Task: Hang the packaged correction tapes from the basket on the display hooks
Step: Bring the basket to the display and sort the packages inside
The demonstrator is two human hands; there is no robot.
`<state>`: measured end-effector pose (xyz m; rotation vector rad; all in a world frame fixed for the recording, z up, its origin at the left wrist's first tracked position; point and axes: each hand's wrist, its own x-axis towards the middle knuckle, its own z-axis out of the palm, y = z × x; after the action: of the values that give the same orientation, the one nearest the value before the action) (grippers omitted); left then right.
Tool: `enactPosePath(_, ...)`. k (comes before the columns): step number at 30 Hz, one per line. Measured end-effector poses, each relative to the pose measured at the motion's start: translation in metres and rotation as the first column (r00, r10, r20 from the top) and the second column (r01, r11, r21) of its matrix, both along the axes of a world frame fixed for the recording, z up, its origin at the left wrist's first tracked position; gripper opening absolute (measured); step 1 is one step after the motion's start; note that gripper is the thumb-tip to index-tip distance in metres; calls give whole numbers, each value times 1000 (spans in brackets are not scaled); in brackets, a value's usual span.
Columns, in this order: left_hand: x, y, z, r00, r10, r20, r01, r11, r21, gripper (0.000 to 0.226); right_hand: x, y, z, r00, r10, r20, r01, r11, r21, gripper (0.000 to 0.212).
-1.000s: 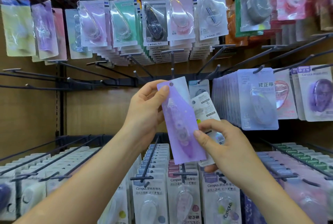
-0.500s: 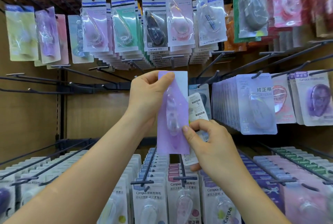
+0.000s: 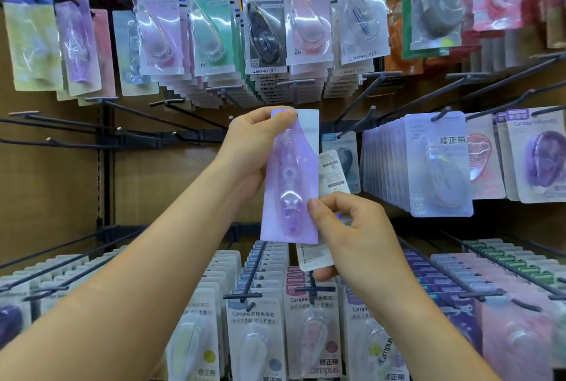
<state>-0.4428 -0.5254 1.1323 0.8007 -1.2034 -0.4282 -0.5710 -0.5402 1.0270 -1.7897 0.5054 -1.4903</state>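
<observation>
1. The purple pack [image 3: 291, 184] of correction tape is off the rack, held upright in front of its middle row. It is not on any hook yet, and the basket is out of view.
2. The left hand [image 3: 251, 148] pinches the pack's top edge, with the thumb laid across the front of the top left corner and the fingers behind. A white card [image 3: 309, 123] stands just behind that top edge.
3. The right hand [image 3: 352, 233] pinches the pack's lower right edge between thumb and forefinger. Its other fingers curl round spare packs [image 3: 332, 172] tucked behind the purple one.
4. The nearest bare hook [image 3: 364, 117] ends up and to the right of the pack's top edge, apart from it.
5. Likely trouble: the left thumb covers the spot where the hang hole should be. I cannot see the hole, so the hook tip may hit card or thumb instead of going through.
6. With both ends pinched, pushing against a missed hook would probably bend the thin card or crease the blister.
7. The right hand carries two loads. Loosening it to steer the purple pack could let the spare packs slip down onto the lower row.
8. The grey pack [image 3: 344, 160] hanging just behind could be knocked sideways.
</observation>
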Motion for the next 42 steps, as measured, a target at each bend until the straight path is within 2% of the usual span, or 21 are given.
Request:
enactPosePath(4, 7, 13, -19, 990, 106, 98, -111, 993, 40, 17, 0, 0, 3, 994, 63, 90, -71, 993, 93, 32)
enactPosePath(6, 11, 27, -35, 957, 163, 241, -178, 983, 40, 30, 1, -1, 6, 993, 49, 108, -59, 994, 87, 32)
enactPosePath(8, 13, 38, -47, 880, 226, 418, -256, 966, 18, 47, 2, -1, 8, 995, 26, 100, -31, 998, 55, 31)
enactPosePath(11, 15, 35, -51, 705, 380, 599, -451, 892, -35, 67, 7, -4, 7, 995, -93, 26, 94, 994, -51, 27)
enactPosePath(15, 23, 17, -42, 640, 454, 620, -571, 821, -12, 63, 13, -13, 1, 944, -323, -73, 300, 927, -225, 24)
enactPosePath(17, 25, 7, -38, 579, 478, 661, -615, 788, -31, 61, 6, -17, -1, 901, -417, -114, 375, 885, -276, 20)
enactPosePath(20, 26, -9, -32, 471, 498, 728, -681, 730, -60, 61, -14, -22, -6, 867, -463, -188, 396, 866, -306, 44)
enactPosePath(23, 22, -34, -30, 342, 505, 793, -712, 689, -132, 72, -31, -22, -10, 912, -386, -139, 345, 905, -250, 70)
enactPosePath(25, 20, -53, -28, 288, 500, 817, -725, 671, -156, 73, -38, -24, -14, 917, -391, -82, 366, 905, -217, 73)
enactPosePath(27, 20, -70, -24, 273, 500, 821, -741, 655, -152, 72, -45, -29, -18, 912, -411, -20, 397, 893, -213, 53)
enactPosePath(30, 26, -97, -23, 202, 522, 829, -768, 610, -197, 72, -51, -34, -22, 921, -388, 44, 388, 899, -205, 22)
enactPosePath(34, 35, -128, -25, 198, 512, 836, -777, 602, -184, 76, -54, -32, -24, 970, -235, 60, 242, 954, -175, 23)
enactPosePath(36, 38, -139, -26, 191, 511, 838, -773, 605, -192, 77, -55, -31, -24, 976, -211, 45, 216, 962, -167, 24)
enactPosePath(39, 41, -152, -27, 210, 497, 842, -773, 612, -169, 80, -55, -30, -24, 952, -304, 28, 302, 925, -231, 23)
enactPosePath(42, 40, -153, -25, 248, 490, 836, -786, 606, -122, 85, -55, -30, -26, 865, -502, -10, 457, 796, -396, 28)
